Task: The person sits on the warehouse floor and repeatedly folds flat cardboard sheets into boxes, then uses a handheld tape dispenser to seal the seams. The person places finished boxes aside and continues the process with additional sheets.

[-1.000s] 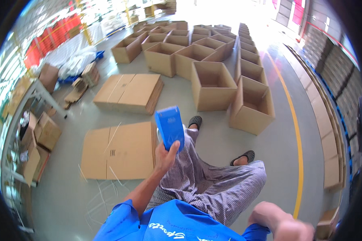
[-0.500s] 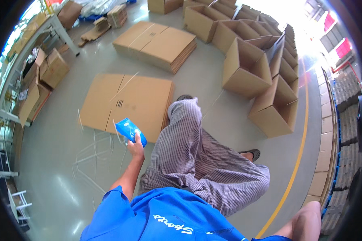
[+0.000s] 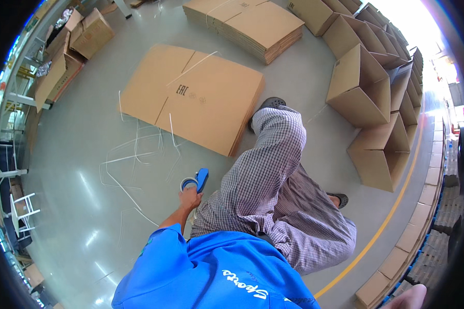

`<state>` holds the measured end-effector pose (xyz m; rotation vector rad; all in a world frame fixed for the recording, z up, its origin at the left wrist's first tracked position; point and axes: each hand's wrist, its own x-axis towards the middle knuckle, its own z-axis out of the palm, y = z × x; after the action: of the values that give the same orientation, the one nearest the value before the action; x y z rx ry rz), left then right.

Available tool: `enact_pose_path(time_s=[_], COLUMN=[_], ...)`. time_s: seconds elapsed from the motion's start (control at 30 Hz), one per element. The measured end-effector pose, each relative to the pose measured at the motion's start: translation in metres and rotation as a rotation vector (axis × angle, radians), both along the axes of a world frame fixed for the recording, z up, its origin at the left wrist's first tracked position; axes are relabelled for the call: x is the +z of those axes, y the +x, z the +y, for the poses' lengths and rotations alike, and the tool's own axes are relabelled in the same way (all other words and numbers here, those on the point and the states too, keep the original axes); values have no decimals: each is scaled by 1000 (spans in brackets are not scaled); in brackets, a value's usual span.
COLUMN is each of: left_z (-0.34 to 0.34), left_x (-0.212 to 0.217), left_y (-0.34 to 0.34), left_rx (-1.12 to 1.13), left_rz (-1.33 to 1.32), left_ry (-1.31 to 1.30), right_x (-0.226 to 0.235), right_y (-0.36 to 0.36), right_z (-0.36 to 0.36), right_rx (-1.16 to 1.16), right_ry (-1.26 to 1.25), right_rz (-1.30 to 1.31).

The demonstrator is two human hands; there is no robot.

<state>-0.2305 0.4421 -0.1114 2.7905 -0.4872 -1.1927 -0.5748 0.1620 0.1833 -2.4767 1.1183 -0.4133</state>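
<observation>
My left hand (image 3: 191, 198) is closed around a blue tape dispenser (image 3: 201, 178) with a roll of tape on it, held low beside my left knee. Ahead of it on the floor lies a stack of flat brown cartons (image 3: 216, 92), with a thin white strap (image 3: 193, 67) loose across its top. More loose white strapping (image 3: 119, 177) lies tangled on the floor to the left of the dispenser. Part of my bare right arm (image 3: 412, 297) shows at the lower right edge; the hand itself is out of the picture.
A second stack of flat cartons (image 3: 265, 28) lies farther ahead. Opened cartons (image 3: 363, 90) stand in rows on the right, near a yellow floor line (image 3: 379, 239). At left are a carton with raised flaps (image 3: 90, 36) and a white metal stool (image 3: 25, 211).
My left hand has drawn back toward my body, and the dispenser has turned so its tape roll shows. The view has shifted, bringing the near carton stack farther right in the picture.
</observation>
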Motion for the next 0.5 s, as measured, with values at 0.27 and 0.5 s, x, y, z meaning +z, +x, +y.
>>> enact_pose_path(time_s=[0.27,0.5], left_z=[29,8], left_x=[-50,-33], left_y=[-24,-3], left_rx=[245,191], left_rz=[258,224], left_ry=[187,230], right_x=[66,115], right_y=[28,34], right_z=[-31,-44], right_rx=[118,142], right_ry=[-282,-560], right_rz=[37,42])
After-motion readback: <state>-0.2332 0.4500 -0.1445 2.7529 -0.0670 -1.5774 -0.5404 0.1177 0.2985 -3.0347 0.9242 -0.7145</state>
